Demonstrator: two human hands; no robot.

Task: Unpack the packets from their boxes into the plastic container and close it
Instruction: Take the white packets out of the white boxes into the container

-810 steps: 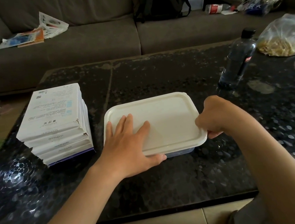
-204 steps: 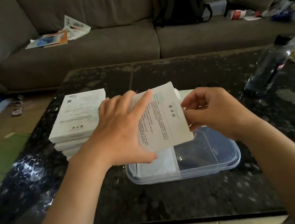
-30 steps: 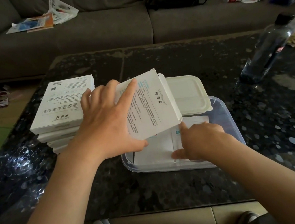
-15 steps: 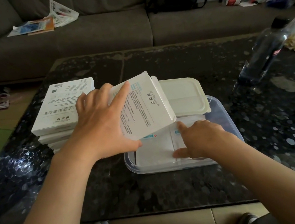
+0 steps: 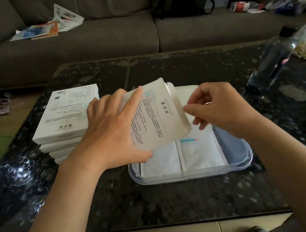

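Two packets (image 5: 181,157) in container (image 5: 237,165) | left fingers (image 5: 135,95) grip box (image 5: 156,119) — right fingers (image 5: 196,98) curled at its edge, maybe pinching

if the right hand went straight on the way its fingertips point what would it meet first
The right hand points left at the open end of the white box gripped by the left hand, so that comes first; depth is unclear.

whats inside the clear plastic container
Two white packets lie side by side in the container; its right end looks bare. The box held by the left hand, and the right hand, cover its far part, so anything there is hidden.
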